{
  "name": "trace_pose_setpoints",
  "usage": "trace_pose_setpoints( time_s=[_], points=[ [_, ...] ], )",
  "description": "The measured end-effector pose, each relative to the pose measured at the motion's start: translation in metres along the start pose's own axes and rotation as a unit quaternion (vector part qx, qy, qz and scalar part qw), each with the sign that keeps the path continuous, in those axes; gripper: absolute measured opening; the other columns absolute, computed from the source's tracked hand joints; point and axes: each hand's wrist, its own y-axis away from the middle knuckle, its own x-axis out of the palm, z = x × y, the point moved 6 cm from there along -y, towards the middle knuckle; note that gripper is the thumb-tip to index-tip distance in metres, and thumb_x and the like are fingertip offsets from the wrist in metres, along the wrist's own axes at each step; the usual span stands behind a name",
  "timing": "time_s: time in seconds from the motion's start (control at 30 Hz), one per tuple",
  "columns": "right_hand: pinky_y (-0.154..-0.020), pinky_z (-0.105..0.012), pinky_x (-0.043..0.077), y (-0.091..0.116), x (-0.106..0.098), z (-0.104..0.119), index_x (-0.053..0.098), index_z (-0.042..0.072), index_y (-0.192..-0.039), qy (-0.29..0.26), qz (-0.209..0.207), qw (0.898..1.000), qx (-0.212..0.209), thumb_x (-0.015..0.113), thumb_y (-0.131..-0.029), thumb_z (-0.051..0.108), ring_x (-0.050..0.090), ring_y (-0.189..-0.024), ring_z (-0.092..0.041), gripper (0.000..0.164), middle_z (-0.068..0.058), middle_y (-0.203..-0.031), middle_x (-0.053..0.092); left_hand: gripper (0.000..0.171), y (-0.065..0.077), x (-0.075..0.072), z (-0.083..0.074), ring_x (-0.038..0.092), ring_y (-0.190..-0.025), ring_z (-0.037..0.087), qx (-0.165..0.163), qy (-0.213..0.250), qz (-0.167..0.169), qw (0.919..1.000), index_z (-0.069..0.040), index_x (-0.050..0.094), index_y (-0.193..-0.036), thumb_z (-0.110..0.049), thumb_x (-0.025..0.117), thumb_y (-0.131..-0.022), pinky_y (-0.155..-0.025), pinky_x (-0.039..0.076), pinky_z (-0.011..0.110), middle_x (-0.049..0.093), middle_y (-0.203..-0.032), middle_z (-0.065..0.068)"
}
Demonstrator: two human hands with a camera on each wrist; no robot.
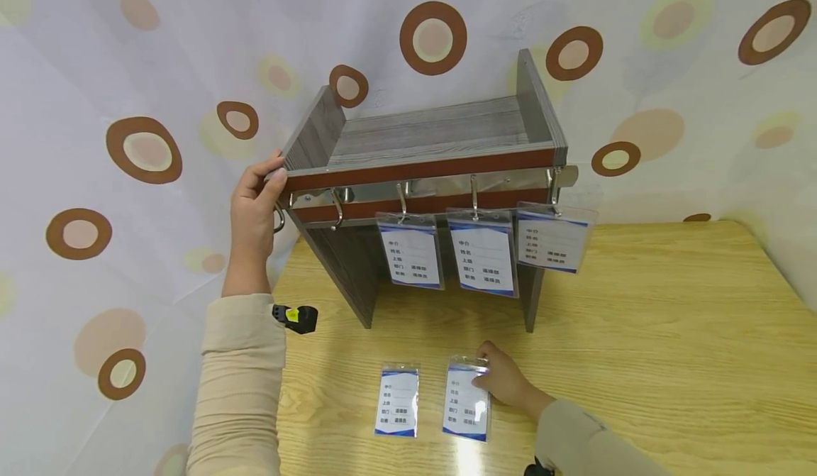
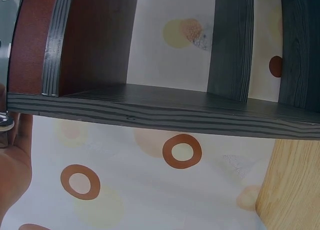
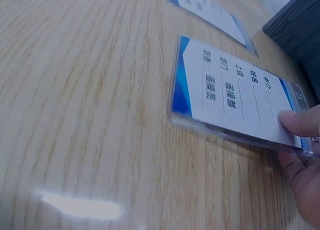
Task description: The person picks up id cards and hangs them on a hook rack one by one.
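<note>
My left hand [image 1: 255,203] grips the front left corner of a grey wood-grain rack [image 1: 434,135], thumb on the front and fingers on the side. Low over the table, my right hand [image 1: 507,377] pinches the upper right edge of an ID badge [image 1: 466,408] in a clear sleeve. In the right wrist view the thumb lies on top of this badge [image 3: 230,89], with fingers beneath, and its near edge is raised off the wood. Left of it a second badge [image 1: 397,401] lies flat. Three more badges [image 1: 481,252] hang from the rack's metal hooks [image 1: 474,196].
The rack's side panels [image 1: 347,277] reach down to the wooden table [image 1: 670,320]. Two hooks on the left, including one curved hook [image 1: 337,210], carry no badge. A patterned cloth [image 1: 498,8] covers the wall behind and the left side.
</note>
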Motion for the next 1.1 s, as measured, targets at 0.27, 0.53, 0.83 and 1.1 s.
trace_pose_setpoints(
  time_s=[0.27,0.53,0.83,1.1],
  points=[
    [-0.084,-0.041,0.039,0.001,-0.003,0.009,0.053,0.003,-0.108,-0.042,-0.001,0.999,0.015,0.059,-0.073,-0.009,0.049,-0.096,-0.025,0.038,-0.004,-0.096,0.053,0.018,0.001,0.001,-0.001,0.034,-0.12,0.018,0.009,0.02,0.005,0.9997,-0.009,0.063,-0.097,-0.016,0.061,-0.081,-0.095,0.03,0.028,0.042,-0.127,0.017],
    [-0.08,-0.038,0.042,0.003,-0.008,0.024,0.055,0.005,-0.106,-0.073,-0.009,0.997,0.026,0.056,-0.076,-0.008,0.051,-0.093,-0.022,0.033,-0.006,-0.098,0.054,0.014,0.0,0.0,0.001,0.033,-0.121,0.02,0.004,0.007,-0.002,1.0,-0.012,0.063,-0.095,-0.007,0.054,-0.084,-0.095,0.03,0.028,0.038,-0.128,0.022],
    [-0.071,-0.027,0.043,0.008,-0.016,0.053,0.054,0.002,-0.107,-0.121,0.022,0.992,-0.024,0.053,-0.08,-0.005,0.046,-0.084,-0.018,0.027,-0.005,-0.087,0.046,0.017,-0.001,0.0,-0.001,0.033,-0.121,0.02,-0.001,0.0,-0.004,1.0,-0.013,0.063,-0.091,-0.002,0.051,-0.085,-0.095,0.031,0.028,0.039,-0.127,0.022],
    [-0.066,-0.024,0.046,0.016,-0.028,0.091,0.055,0.003,-0.104,-0.142,0.031,0.985,-0.093,0.056,-0.079,-0.003,0.05,-0.082,-0.02,0.026,-0.008,-0.091,0.053,0.015,-0.001,-0.001,0.0,0.034,-0.12,0.018,-0.01,-0.012,-0.002,0.9999,-0.014,0.063,-0.093,-0.006,0.053,-0.085,-0.094,0.032,0.028,0.042,-0.127,0.017]
  ],
)
